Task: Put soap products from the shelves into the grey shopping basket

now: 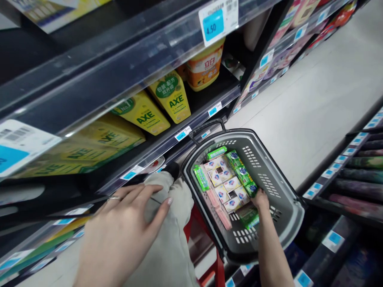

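Note:
A grey shopping basket [271,153] holds white soap boxes [221,171] grouped in the middle. Along its sides lie green packs [235,159], bright green packets [201,178] and pink boxes [223,215]. My right hand [261,199] reaches into the basket, its fingers curled at the near end of the row of green packs, on a green pack [250,189]; its fingertips are partly hidden. Outside the basket, my left hand [128,223], with a ring on one finger, hangs over my light trouser leg. Its fingers are loosely spread and hold nothing.
Shelves with yellow AXE bottles [175,97] and an orange-and-yellow container [206,65] rise on the left. A shelf edge with a price tag [218,20] juts across the top. Another shelf [344,159] stands right of the pale aisle floor [317,87]. Red bars [220,267] show below the basket.

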A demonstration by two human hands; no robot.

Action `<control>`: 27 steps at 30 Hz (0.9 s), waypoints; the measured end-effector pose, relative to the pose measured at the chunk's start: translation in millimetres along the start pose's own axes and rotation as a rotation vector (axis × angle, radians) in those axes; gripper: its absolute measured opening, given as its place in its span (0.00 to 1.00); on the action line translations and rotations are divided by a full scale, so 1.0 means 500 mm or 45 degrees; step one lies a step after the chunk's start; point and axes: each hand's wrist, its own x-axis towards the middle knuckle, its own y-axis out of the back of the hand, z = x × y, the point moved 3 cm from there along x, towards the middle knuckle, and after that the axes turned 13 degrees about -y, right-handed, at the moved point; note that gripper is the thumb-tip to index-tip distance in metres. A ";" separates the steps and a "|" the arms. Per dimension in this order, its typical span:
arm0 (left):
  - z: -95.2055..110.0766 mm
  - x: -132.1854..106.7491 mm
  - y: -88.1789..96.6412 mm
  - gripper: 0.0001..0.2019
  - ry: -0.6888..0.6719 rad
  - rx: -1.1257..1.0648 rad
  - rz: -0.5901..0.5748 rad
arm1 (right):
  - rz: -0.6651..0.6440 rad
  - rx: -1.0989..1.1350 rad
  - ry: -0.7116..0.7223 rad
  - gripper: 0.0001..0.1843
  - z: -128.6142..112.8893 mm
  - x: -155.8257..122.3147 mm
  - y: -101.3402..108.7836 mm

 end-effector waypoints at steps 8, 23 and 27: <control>0.004 0.001 0.001 0.17 -0.012 0.054 0.052 | -0.135 -0.105 0.014 0.44 -0.009 0.017 0.002; -0.001 0.000 0.002 0.16 -0.030 0.025 0.074 | -0.012 -0.103 -0.096 0.38 -0.037 -0.049 0.011; -0.003 -0.002 0.001 0.16 -0.033 0.000 0.048 | 0.295 -0.017 0.081 0.29 -0.120 -0.127 0.032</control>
